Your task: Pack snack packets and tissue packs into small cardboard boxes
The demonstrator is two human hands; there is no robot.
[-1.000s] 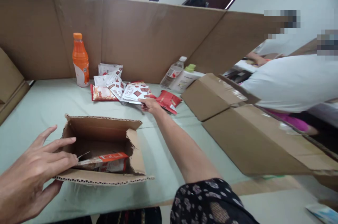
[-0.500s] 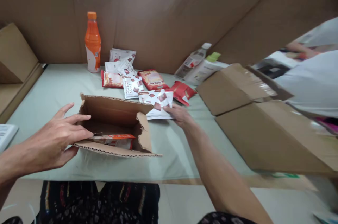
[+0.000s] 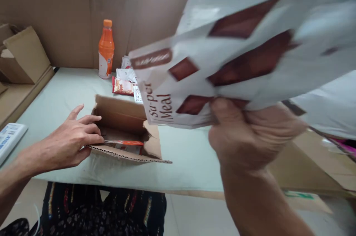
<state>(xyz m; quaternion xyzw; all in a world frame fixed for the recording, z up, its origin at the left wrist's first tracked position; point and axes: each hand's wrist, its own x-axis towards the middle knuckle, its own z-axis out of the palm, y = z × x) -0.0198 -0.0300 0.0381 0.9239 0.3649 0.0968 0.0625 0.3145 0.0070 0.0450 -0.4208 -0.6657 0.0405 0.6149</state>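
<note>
My right hand (image 3: 250,136) grips a white food pouch (image 3: 191,76) with brown-red diamond shapes and the words "Su-per Meal". The pouch is raised close to the camera, tilted and partly blurred. Below and left of it stands an open cardboard box (image 3: 119,112) with a torn right flap. An orange-edged packet (image 3: 129,142) stands inside along the near wall. My left hand (image 3: 75,136) holds the box's near left corner, fingers over the rim beside the packet and thumb outside. The box's right far corner is hidden by the pouch.
An orange drink bottle (image 3: 106,50) stands at the back, near a red snack packet (image 3: 124,87) and white sachets (image 3: 125,74). A cardboard partition (image 3: 55,17) closes off the rear. A white device (image 3: 11,139) lies at the left edge; more cardboard (image 3: 300,162) lies right.
My right hand has lifted the white pouch from the pile up towards the camera, where it covers several items behind. My left hand stays at the box corner. The view has shifted slightly.
</note>
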